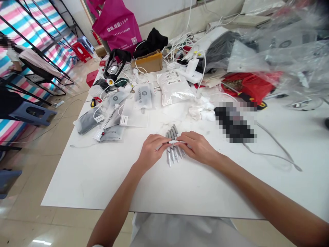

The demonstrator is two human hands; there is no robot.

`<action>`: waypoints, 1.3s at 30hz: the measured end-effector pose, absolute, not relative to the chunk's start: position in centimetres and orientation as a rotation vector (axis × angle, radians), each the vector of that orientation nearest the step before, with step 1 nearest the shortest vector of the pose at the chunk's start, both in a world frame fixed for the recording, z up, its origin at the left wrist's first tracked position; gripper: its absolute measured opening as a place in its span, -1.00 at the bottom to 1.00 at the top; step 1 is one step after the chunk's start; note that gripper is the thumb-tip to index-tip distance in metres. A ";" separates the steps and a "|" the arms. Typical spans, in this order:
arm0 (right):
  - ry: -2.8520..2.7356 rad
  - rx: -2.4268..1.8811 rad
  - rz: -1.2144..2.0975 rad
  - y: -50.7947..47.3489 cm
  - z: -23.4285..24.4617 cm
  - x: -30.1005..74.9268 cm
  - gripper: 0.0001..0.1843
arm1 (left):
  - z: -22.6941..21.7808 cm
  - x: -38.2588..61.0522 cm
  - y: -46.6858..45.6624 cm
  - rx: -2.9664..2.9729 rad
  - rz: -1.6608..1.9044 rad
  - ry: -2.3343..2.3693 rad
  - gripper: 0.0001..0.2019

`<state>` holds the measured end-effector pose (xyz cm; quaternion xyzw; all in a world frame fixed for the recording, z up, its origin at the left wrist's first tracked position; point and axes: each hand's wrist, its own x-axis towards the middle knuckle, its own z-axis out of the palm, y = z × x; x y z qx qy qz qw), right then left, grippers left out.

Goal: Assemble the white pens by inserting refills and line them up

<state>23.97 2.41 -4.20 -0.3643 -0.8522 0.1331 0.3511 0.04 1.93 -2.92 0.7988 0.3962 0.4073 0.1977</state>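
Several silver and white pens lie side by side on the white table, pointing away from me. Just over their middle, a slim white pen is held crosswise between my two hands. My left hand pinches its left end between thumb and fingers. Its right end is pinched the same way by my right hand. Parts of the lying pens are hidden behind my fingers and the held pen, and the fingers cover both ends of the held pen.
Bagged items, a white parcel, crumpled tissue and a cardboard box lie beyond my hands. To the right are a blurred-out black object and a grey cable. A person sits at far left.
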 end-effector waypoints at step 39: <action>-2.176 -0.902 0.074 2.7 -4.4 24.1 -0.96 | -0.9 -0.4 2.5 1.623 1.083 1.119 -0.72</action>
